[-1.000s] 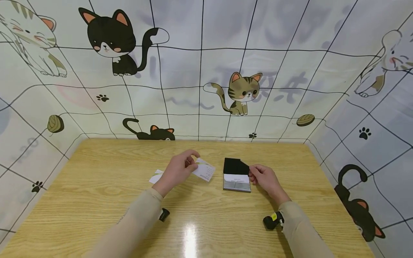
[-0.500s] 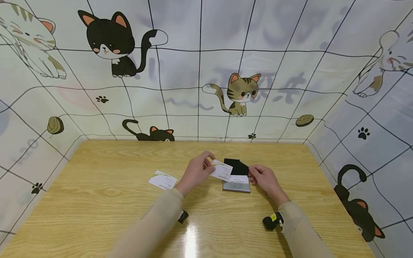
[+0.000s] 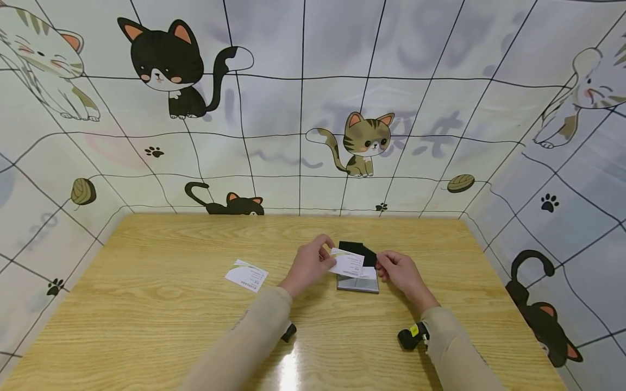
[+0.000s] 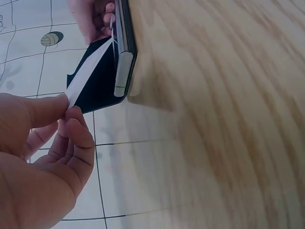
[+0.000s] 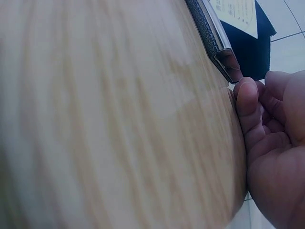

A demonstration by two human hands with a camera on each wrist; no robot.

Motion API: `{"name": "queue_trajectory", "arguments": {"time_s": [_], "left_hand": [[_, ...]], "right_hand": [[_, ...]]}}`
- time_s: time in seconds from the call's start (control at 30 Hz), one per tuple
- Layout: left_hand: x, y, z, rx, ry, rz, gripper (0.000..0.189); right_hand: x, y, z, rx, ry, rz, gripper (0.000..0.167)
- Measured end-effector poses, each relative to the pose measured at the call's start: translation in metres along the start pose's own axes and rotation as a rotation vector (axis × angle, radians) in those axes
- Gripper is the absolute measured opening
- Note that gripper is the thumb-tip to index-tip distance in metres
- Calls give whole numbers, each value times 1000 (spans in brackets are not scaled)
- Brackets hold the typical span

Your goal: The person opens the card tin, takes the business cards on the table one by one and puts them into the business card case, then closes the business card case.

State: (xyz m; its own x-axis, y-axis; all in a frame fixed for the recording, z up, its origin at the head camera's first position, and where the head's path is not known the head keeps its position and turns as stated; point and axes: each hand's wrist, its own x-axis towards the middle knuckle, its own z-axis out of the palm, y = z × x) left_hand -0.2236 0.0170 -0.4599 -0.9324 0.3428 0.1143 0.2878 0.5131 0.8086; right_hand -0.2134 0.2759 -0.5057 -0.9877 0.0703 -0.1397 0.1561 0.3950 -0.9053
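Note:
My left hand (image 3: 309, 267) pinches a white business card (image 3: 348, 263) by its left edge, between thumb and fingertips. The card overlaps an open card case (image 3: 358, 284) with a silvery front and a raised black flap (image 3: 354, 247). Seen from the left wrist, the card (image 4: 88, 71) slants in between the flap (image 4: 100, 88) and the case body. My right hand (image 3: 402, 273) grips the flap's right edge with thumb and fingers. In the right wrist view those fingers (image 5: 248, 98) curl beside the case's corner. Another white card shows inside the case, partly covered.
A second printed business card (image 3: 246, 275) lies flat on the wooden table (image 3: 161, 304), left of my left hand. A cat-patterned cloth (image 3: 274, 108) hangs behind the table and along both sides. Small black cameras sit at both wrists.
My left hand has moved right with its card, from beside the case to over it. The card on the table came into full view. The right hand has stayed at the flap.

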Motion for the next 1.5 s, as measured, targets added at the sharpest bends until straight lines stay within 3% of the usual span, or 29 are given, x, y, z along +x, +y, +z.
{"name": "queue_trajectory", "arguments": {"time_s": [0.27,0.83,1.5], "left_hand": [[5,0,11,22,-13,-50,26],[14,1,27,96,-25,-30,19],[17,-3,30,155,-51,-27,20]], "right_hand": [[0,-1,-1,12,-1,-13,31],[1,2,-2,-12,5,-10,29],[1,1,-1,-4,6,-5,30]]}}
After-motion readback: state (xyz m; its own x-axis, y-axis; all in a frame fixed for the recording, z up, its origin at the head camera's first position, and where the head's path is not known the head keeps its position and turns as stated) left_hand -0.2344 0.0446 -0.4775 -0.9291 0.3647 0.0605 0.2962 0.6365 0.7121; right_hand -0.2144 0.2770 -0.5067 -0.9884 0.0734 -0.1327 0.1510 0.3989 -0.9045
